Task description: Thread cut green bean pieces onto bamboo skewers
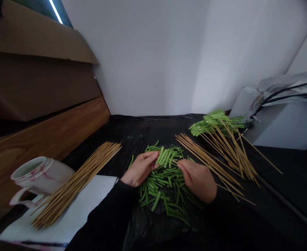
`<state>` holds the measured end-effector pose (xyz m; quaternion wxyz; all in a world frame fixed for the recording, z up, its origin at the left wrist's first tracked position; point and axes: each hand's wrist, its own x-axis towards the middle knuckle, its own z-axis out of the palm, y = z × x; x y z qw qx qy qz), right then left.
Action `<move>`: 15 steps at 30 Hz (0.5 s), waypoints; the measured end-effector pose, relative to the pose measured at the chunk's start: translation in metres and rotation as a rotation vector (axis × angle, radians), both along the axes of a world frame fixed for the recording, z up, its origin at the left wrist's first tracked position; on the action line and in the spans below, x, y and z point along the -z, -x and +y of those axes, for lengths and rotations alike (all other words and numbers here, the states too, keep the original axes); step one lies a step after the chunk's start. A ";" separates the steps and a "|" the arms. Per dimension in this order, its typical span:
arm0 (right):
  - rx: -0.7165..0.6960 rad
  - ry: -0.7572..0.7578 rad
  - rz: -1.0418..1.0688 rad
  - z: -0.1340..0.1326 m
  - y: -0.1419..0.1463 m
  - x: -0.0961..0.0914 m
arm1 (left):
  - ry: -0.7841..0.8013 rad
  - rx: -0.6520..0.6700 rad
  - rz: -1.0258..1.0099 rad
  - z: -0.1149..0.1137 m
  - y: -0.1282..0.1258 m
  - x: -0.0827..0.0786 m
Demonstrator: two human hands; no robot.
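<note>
My left hand (143, 166) is closed, thumb and fingers pinching the left end of a short row of green bean pieces (166, 156). The pieces lie side by side, threaded on a bamboo skewer. With my right hand (197, 177) I grip that skewer (175, 162) just right of the row; most of its length is hidden by the hand. Below both hands spreads a loose pile of cut green beans (156, 184) on black plastic sheeting (143, 230). Several bare skewers (197, 150) lie slanted close to my right hand.
At the back right, a heap of threaded bean skewers (213, 122) has its sticks pointing toward me. A bundle of bare skewers (77, 183) rests on white paper (96, 191) at left, against a tipped mug (49, 174). A cardboard box (38, 80) stands behind; a white wall (153, 59) closes the back.
</note>
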<state>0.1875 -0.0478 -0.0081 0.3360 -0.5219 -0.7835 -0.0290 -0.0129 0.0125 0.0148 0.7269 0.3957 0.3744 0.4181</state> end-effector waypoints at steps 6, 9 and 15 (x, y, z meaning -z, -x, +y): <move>0.042 -0.005 -0.009 0.000 -0.001 -0.001 | 0.020 0.016 -0.029 0.001 0.002 0.001; 0.051 0.001 -0.017 0.000 -0.002 -0.002 | 0.025 0.009 -0.032 0.001 0.002 0.001; 0.060 0.001 -0.020 0.000 -0.001 -0.002 | 0.019 0.002 0.073 -0.003 -0.001 0.000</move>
